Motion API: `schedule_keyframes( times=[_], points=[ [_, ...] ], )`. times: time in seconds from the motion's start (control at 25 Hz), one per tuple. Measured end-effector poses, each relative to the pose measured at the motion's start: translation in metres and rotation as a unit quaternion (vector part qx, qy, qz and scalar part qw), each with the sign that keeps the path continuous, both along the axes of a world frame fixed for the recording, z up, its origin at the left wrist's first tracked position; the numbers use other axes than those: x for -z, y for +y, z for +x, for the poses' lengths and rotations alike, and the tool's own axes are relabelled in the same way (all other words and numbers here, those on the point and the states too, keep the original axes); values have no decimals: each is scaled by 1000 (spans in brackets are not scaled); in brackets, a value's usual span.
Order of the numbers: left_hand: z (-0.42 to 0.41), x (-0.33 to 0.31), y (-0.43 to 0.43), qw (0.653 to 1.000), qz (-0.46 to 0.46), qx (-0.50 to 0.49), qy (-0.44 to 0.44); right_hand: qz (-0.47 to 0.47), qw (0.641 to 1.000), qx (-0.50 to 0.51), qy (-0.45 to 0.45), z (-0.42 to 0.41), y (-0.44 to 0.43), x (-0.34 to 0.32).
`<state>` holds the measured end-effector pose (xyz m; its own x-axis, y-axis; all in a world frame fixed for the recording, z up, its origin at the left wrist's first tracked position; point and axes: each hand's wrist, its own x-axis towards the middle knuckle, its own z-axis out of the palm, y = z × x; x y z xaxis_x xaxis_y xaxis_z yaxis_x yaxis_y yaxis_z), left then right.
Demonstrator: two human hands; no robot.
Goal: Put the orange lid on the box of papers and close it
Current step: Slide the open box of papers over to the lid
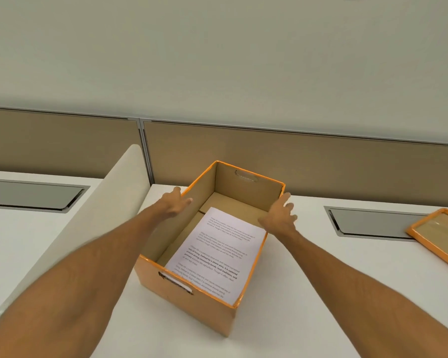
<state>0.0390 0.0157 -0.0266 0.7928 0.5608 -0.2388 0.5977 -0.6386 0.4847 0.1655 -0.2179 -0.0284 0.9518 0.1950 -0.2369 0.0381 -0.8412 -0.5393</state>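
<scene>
Head view: the box (192,293) of papers (217,254) sits uncovered; both hands, left hand (175,204) and right hand (281,215), flank it, fingers spread and empty. The lid (435,235) lies well apart, untouched.

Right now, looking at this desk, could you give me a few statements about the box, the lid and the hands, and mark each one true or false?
1. The box is open at the top. True.
2. The orange lid sits on the box. False: it lies on the desk, off to the right.
3. Printed papers lie inside the box. True.
4. The right hand holds the lid. False: it is at the box's right wall, fingers spread.
5. The left hand is at the box's left wall. True.
</scene>
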Motion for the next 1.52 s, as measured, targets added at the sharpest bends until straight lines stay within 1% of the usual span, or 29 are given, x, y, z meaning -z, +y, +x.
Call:
schedule_keyframes(
  times=[0.04, 0.08, 0.12, 0.2, 0.36, 0.52, 0.68, 0.76, 0.96, 1.16, 1.32, 1.52],
  points=[
    [2, 0, -4, 1000, -5, 1, 18, 46, 995, 47, 71, -1, 0, 0],
    [4, -1, -7, 999, 0, 3, 32, 72, 986, 74, 131, -2, 0, 0],
    [5, -2, -9, 999, 6, 2, 42, 70, 979, 80, 173, -4, -1, 0],
    [7, -4, -14, 999, 9, -2, 53, 59, 973, 77, 209, -7, -5, 5],
    [9, -9, -33, 998, -9, -30, 56, 77, 974, 70, 200, -2, -28, 6],
    [20, -17, -76, 998, -17, -61, 17, 86, 980, 73, 163, 16, -70, -6],
    [40, -29, -137, 996, -37, -75, -27, 139, 981, 64, 116, 42, -124, -18],
    [50, -36, -171, 996, -30, -80, -35, 151, 981, 61, 110, 50, -154, -24],
    [70, -40, -255, 994, -7, -100, -48, 163, 982, 30, 91, 76, -234, -27],
    [78, -24, -335, 992, -12, -115, -40, 138, 989, 1, 55, 92, -311, -19],
    [73, -6, -379, 992, -5, -125, -26, 130, 990, 5, 62, 87, -351, -3],
    [69, 0, -406, 993, 5, -117, -12, 129, 988, 18, 88, 80, -379, 12]
  ],
)
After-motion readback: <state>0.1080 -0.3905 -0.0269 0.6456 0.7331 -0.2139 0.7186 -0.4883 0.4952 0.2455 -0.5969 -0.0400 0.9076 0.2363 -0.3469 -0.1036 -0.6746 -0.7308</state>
